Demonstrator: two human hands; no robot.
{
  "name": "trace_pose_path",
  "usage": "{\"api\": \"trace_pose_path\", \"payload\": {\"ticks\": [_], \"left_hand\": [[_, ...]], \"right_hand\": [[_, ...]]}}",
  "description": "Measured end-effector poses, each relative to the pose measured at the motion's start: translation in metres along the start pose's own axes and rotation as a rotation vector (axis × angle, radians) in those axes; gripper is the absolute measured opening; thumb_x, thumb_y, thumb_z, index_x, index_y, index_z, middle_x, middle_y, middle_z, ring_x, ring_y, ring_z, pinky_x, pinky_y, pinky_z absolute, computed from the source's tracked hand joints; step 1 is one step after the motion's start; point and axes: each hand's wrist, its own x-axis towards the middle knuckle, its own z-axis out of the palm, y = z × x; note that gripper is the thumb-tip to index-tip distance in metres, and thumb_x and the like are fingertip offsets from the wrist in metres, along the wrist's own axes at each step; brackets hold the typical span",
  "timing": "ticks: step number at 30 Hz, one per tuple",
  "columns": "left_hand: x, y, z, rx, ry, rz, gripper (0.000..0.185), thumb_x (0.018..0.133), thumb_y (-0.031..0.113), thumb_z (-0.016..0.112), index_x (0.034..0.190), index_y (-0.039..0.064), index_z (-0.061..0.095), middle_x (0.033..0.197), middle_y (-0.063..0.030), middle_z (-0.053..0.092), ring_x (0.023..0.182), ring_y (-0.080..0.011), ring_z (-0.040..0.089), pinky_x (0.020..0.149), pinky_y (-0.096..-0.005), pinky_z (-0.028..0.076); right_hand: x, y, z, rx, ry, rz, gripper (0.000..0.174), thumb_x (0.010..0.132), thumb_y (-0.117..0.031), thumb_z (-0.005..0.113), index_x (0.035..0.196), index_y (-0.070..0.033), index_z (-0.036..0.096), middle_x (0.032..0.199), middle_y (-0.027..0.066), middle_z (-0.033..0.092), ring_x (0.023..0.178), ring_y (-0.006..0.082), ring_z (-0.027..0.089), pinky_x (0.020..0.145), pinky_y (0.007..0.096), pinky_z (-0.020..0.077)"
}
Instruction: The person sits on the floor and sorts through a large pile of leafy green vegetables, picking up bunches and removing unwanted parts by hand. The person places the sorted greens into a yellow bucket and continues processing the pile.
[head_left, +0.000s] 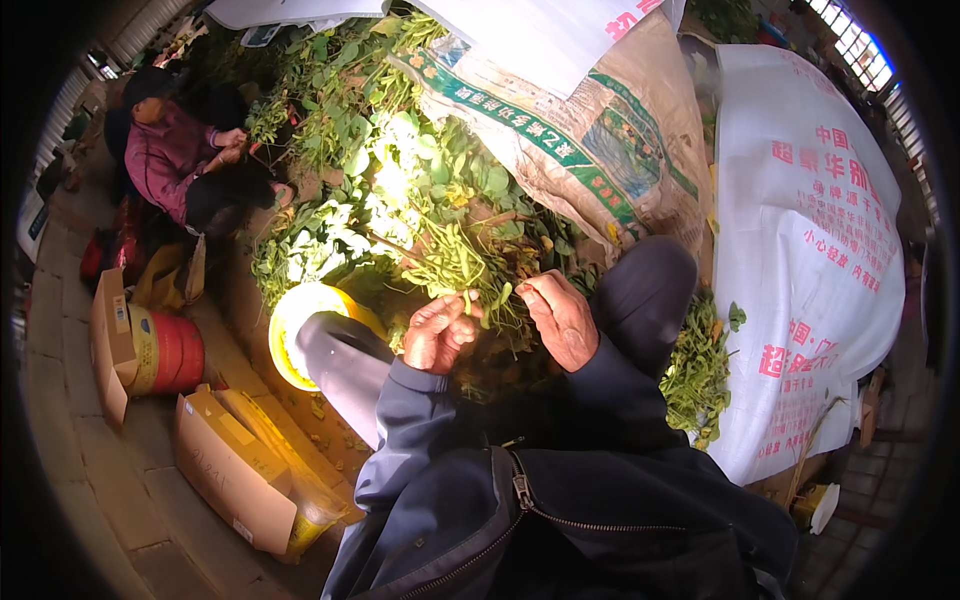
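My left hand (441, 332) is closed on a green bean pod, its thumb and forefinger pinched together over a cluster of green pods on stems (448, 264). To its right, my right hand (559, 319) is held with thumb and fingertips close together beside another green pod (501, 295); whether it grips anything is not clear. The cut plants with leaves and pods (420, 169) are heaped in front of both hands, partly in bright sun. A yellow bucket (281, 337) stands by my left knee, partly hidden by the leg.
A person (169, 154) sits at the upper left, handling similar plants. Cardboard boxes (232, 469) and a red and yellow container (169, 352) stand on the paved floor at left. A woven sack (637, 127) and a white printed sheet (810, 225) cover the right side, with more plants (697, 367) beside my knee.
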Motion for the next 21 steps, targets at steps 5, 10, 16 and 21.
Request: {"api": "trace_pose_path", "payload": {"ticks": [5,10,16,21], "left_hand": [[-0.006,-0.009,0.004,0.036,0.012,-0.012,0.023,0.093,0.010,0.059,0.110,-0.005,0.063,0.089,-0.0142,0.068,0.061,-0.0108,0.061,0.056,-0.0216,0.053],[-0.004,-0.015,-0.005,0.017,-0.068,0.034,0.021,0.093,0.008,0.061,0.109,-0.004,0.064,0.092,-0.0154,0.068,0.064,-0.0108,0.061,0.058,-0.0214,0.052],[-0.006,-0.021,-0.003,-0.017,0.003,-0.008,0.025,0.094,0.010,0.059,0.114,-0.006,0.060,0.094,-0.0123,0.066,0.065,-0.0086,0.059,0.059,-0.0203,0.052],[-0.009,-0.019,0.000,-0.059,0.029,-0.046,0.024,0.094,0.009,0.059,0.113,-0.005,0.060,0.096,-0.0119,0.066,0.064,-0.0085,0.058,0.057,-0.0216,0.053]], "right_hand": [[-0.002,-0.024,-0.006,0.263,-0.175,0.099,0.016,0.094,-0.010,0.053,0.105,0.000,0.057,0.071,0.0119,0.059,0.063,0.0199,0.059,0.064,0.0307,0.0478],[-0.005,-0.011,0.010,0.239,-0.222,0.091,0.018,0.096,-0.010,0.051,0.108,0.002,0.058,0.075,0.0072,0.061,0.066,0.0111,0.055,0.062,0.0268,0.0457],[-0.008,-0.016,0.008,0.279,-0.219,0.136,0.018,0.096,-0.010,0.049,0.108,0.000,0.059,0.071,0.0044,0.061,0.055,0.0077,0.049,0.054,0.0246,0.0421],[-0.011,-0.011,0.012,0.263,-0.210,0.135,0.019,0.097,-0.010,0.049,0.109,0.001,0.058,0.070,0.0039,0.060,0.053,0.0077,0.048,0.052,0.0249,0.0418]]}}
